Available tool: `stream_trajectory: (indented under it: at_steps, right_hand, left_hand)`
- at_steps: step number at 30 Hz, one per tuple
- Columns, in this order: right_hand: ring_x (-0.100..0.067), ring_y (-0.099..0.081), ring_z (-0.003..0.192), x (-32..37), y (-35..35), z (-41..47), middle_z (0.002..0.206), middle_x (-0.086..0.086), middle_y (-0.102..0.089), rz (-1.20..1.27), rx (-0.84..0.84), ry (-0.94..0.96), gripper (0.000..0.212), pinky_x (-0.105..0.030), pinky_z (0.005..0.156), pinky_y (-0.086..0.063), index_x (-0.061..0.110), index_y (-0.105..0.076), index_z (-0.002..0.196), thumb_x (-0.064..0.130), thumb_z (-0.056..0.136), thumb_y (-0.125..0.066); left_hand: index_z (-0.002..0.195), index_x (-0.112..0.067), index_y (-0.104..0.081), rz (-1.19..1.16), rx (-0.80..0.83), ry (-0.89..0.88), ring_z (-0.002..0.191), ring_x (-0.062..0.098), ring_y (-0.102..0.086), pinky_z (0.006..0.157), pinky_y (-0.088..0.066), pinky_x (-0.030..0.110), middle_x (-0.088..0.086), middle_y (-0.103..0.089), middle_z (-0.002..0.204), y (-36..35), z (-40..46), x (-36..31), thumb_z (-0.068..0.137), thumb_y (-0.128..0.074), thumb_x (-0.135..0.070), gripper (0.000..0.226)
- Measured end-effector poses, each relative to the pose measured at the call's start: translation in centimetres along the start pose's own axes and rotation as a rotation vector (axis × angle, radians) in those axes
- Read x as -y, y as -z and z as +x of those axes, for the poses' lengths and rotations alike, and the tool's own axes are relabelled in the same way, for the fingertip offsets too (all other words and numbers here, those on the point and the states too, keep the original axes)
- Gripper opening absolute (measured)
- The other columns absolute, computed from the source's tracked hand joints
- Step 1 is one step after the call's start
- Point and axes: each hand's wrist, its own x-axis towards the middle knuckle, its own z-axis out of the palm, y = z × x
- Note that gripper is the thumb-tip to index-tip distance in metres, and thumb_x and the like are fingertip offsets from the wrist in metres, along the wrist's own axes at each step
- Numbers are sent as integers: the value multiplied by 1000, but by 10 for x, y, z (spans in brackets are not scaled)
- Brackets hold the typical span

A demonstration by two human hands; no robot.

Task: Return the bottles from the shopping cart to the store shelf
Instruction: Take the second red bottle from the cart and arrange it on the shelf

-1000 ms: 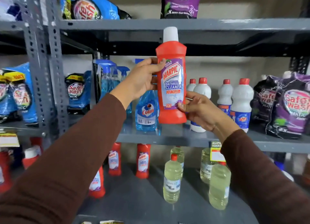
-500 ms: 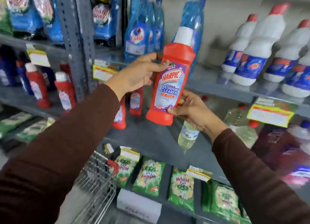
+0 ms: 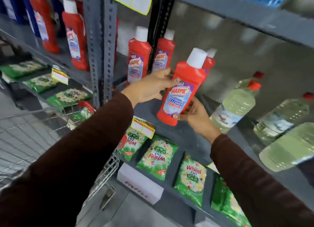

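Note:
A red Harpic bottle with a white cap is held tilted to the right, just above the grey store shelf. My left hand grips its upper left side. My right hand holds its lower right corner. Two matching red bottles stand upright at the back of the same shelf, and a third is partly hidden behind the held one. The wire shopping cart sits at the lower left; its contents are out of sight.
Clear bottles of pale yellow liquid with red caps stand on the shelf's right side. Green Wheel packets lie on the shelf below. More red bottles fill the left bay beyond a grey upright post.
The view has swung down from the upper shelves to a lower shelf. Both hands carried the red bottle down and right, close to the matching red bottles. The cart came into view.

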Motion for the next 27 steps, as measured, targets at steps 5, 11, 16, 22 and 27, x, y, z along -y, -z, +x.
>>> stream_trajectory:
  at_steps: [5,11,16,22,27]
  right_hand:
    - [3,-68,95,-26,1,24,118,-4,-63,-36,-8,31,77,-22,83,-57,3,-39,138,-22,72,-69]
    - [9,-63,102,-45,-1,47,131,-8,-55,-57,-84,56,58,-21,94,-51,8,-42,131,-21,84,-57]
    - [9,-64,100,-72,-14,39,110,15,-67,-80,-208,-27,38,-42,105,-48,22,-56,110,-9,89,-58]
    - [14,-61,103,-67,-15,38,111,18,-65,-90,-264,-20,38,-12,90,-48,27,-55,112,-6,91,-56]
    - [-2,-65,110,-70,-14,35,113,14,-68,-8,-322,-14,33,-19,90,-50,29,-57,113,5,91,-63]
  left_hand:
    - [136,-30,-46,-96,-75,22,127,19,-56,104,-37,65,-4,-59,137,-4,26,34,92,-57,-39,46]
    - [131,-5,-51,-189,-312,-60,97,12,-67,88,-55,30,12,-65,119,-14,47,74,100,-47,-18,33]
    - [111,-6,-64,-89,-706,-77,85,-4,-62,91,-49,23,6,-66,107,-18,43,121,96,-54,-6,19]
    - [81,-12,-74,-19,-781,-44,71,1,-61,76,-50,30,-6,-72,74,-15,48,128,91,-60,-31,26]
    - [81,-8,-74,-28,-725,-14,74,6,-62,81,-55,38,3,-76,76,-17,48,126,90,-61,-33,30]
